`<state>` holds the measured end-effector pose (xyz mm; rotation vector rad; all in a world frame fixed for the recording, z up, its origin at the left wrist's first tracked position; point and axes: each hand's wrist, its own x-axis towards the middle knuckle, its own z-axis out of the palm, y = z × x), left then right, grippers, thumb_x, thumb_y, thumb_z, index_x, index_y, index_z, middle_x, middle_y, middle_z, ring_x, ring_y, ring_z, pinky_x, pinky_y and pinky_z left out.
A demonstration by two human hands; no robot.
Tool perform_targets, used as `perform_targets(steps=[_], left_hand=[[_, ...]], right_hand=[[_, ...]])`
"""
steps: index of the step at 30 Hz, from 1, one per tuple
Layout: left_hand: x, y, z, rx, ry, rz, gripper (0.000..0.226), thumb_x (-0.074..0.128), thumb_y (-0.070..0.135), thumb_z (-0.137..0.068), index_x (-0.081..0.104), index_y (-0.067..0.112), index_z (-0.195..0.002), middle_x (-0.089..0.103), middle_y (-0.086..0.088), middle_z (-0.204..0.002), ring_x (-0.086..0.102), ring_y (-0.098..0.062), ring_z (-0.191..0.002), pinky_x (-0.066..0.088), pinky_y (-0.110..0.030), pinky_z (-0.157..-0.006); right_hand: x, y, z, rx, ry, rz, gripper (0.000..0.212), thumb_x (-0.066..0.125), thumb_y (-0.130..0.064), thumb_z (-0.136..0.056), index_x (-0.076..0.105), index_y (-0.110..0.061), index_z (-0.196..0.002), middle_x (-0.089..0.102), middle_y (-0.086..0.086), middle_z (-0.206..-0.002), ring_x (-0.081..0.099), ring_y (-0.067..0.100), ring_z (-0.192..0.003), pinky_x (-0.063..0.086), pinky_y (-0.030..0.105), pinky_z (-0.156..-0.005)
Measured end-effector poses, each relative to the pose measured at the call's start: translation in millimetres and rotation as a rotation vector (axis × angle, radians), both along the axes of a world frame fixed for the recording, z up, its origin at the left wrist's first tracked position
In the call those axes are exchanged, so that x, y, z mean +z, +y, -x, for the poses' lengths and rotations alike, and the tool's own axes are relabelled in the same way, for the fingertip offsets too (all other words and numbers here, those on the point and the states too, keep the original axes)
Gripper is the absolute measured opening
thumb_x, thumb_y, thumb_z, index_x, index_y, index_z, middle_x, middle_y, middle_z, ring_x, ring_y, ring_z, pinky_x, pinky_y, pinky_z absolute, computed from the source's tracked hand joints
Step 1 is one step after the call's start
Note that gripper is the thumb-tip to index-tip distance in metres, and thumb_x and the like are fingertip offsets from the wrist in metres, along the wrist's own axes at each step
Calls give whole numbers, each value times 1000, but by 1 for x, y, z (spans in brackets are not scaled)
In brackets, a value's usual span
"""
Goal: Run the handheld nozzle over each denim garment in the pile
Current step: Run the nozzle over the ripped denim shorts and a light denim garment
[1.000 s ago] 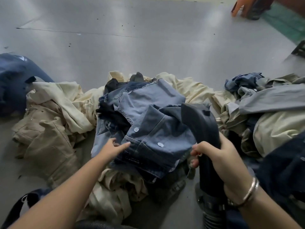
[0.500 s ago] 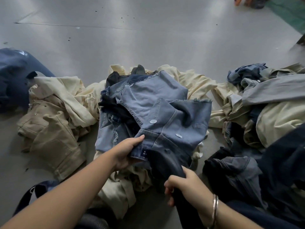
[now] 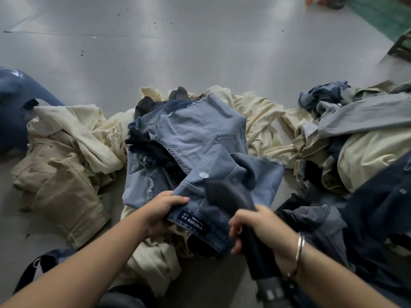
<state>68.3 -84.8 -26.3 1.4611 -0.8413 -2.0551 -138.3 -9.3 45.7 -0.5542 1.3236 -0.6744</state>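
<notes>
Gripping the waistband edge of a light blue denim garment (image 3: 195,138) with frayed hems and a round metal button, the person's left hand (image 3: 163,208) curls its fingers over the fabric just left of a dark sewn label with white lettering (image 3: 193,221). The garment lies on top of the pile in the middle of the grey floor (image 3: 178,52), with the held end nearest the person. The right hand (image 3: 259,227), with a thin metal bangle (image 3: 299,246) at the wrist, has its grip wrapped round the black handheld nozzle (image 3: 229,194); the nozzle's blurred head rests on the denim just right of the button, and its body runs back under the hand to a ribbed grey hose end (image 3: 272,292) at the lower edge of the view. Cream and beige garments (image 3: 73,138) spread to the left of the blue one and behind it. More clothes, grey, cream and dark navy (image 3: 367,152), are heaped at the right. A dark blue garment (image 3: 13,103) lies at the far left edge. A dark strap (image 3: 33,270) shows by the left forearm.
</notes>
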Motion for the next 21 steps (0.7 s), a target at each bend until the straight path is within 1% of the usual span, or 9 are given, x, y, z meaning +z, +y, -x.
perform_targets(steps=[3, 6, 8, 10, 13, 15, 17, 19, 21], left_hand=[[2, 0, 1, -18, 38, -22, 17, 49, -6, -87, 64, -3, -92, 70, -18, -78, 69, -27, -62, 58, -32, -54], [5, 2, 0, -69, 113, -10, 18, 56, -1, -76, 70, -1, -87, 71, -20, -84, 70, -28, -67, 59, -34, -58], [7, 2, 0, -90, 139, 5, 19, 58, 1, -73, 74, 3, -82, 71, -20, -85, 71, -28, -69, 59, -34, -60], [8, 3, -3, -119, 137, 10, 19, 58, 2, -74, 76, 5, -80, 71, -19, -86, 71, -27, -70, 59, -33, -62], [9, 4, -16, -162, 103, 5, 20, 59, 2, -74, 77, 6, -82, 71, -18, -88, 71, -27, -73, 58, -34, -62], [8, 2, -27, -132, 48, 2, 20, 59, 1, -75, 75, 3, -87, 71, -21, -89, 71, -29, -73, 59, -35, -61], [6, -1, -32, -87, -60, 21, 19, 58, -1, -82, 68, -4, -97, 71, -25, -93, 71, -31, -75, 60, -37, -65], [4, -3, -28, -46, -203, 88, 14, 57, 1, -90, 66, -5, -97, 72, -23, -91, 71, -31, -76, 60, -35, -68], [3, -7, -17, -12, -394, 230, 11, 60, 4, -91, 67, -2, -95, 72, -21, -91, 69, -32, -84, 58, -40, -78]], right_hand=[[-7, 3, -12, -11, -73, -108, 18, 55, 3, -81, 51, -1, -64, 51, 14, -52, 44, 23, -36, 47, 29, -45], [-15, -29, -3, -156, -9, -85, 25, 54, 2, -82, 48, -1, -57, 49, 13, -50, 43, 21, -34, 46, 26, -42], [-22, -50, 5, -205, -6, -110, 30, 53, 0, -83, 48, -3, -53, 48, 12, -51, 42, 20, -33, 45, 24, -40], [-31, -64, 13, -245, 1, -127, 29, 52, -2, -83, 47, -4, -55, 46, 11, -52, 42, 18, -32, 45, 23, -40], [-38, -81, 32, -393, 42, -80, 27, 48, -3, -84, 45, -5, -58, 44, 8, -49, 40, 15, -32, 43, 20, -38], [-34, -87, 48, -515, 68, -19, 25, 47, -3, -85, 47, -4, -60, 44, 8, -48, 40, 14, -33, 44, 20, -37], [-24, -87, 57, -578, 85, 75, 19, 50, -1, -84, 50, -3, -65, 45, 10, -52, 42, 15, -34, 45, 22, -38], [-9, -80, 54, -558, 85, 198, 12, 51, 3, -82, 50, -1, -71, 45, 12, -58, 43, 15, -37, 44, 23, -38], [8, -70, 42, -491, 95, 316, 12, 52, 8, -82, 50, -1, -74, 47, 11, -56, 45, 14, -37, 43, 24, -38]])
